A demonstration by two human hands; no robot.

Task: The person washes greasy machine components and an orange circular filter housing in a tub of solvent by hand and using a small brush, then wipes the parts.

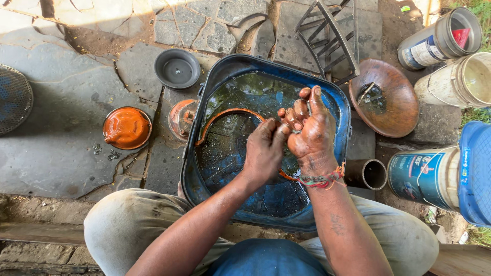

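I saw the left hand [264, 149] and right hand [309, 128] pressed together, wet and oily, above a square blue plastic basin [341, 110] of dark, glossy liquid. Both grips were curled closed around something small between the fingers; I could not tell what. A curved orange ring [225, 114] lay submerged. A round orange lid [127, 128] sat on cracked stone.

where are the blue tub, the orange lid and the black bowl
blue tub [341, 110]: head view, on its right rim
orange lid [127, 128]: head view, middle of its domed top
black bowl [177, 69]: head view, on its inner floor
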